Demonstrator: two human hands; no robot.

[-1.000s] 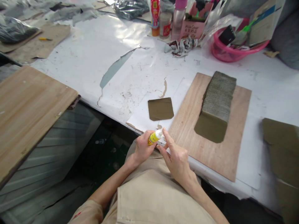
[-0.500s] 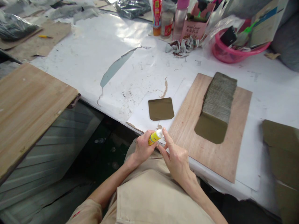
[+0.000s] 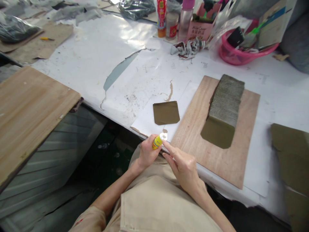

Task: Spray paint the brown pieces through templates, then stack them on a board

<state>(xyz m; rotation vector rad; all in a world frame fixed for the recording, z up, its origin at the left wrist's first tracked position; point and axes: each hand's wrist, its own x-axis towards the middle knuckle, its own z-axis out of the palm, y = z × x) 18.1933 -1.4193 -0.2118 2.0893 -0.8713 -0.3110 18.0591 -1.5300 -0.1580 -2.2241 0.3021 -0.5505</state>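
A yellow glue stick (image 3: 157, 142) with a white top is wrapped in the fingers of my left hand (image 3: 147, 150), tilted up over the table's front edge. My right hand (image 3: 184, 164) holds nothing; its index finger points at the white end of the stick, close to or touching it, with the thumb apart below. Just beyond the hands lies a brown square piece (image 3: 166, 112) with cut corners on white paper. To the right, a fanned stack of similar brown pieces (image 3: 225, 101) rests on a wooden board (image 3: 243, 154).
A pink basket (image 3: 241, 57) full of odds and ends stands at the back right. Bottles, a jar and a pink box (image 3: 200, 29) are left of it. Larger brown sheets (image 3: 289, 154) lie at the right edge, and another wooden board (image 3: 33, 112) is at the left.
My right index finger has moved down from above the tip of the glue stick to the side of its white top. My left hand has barely moved.
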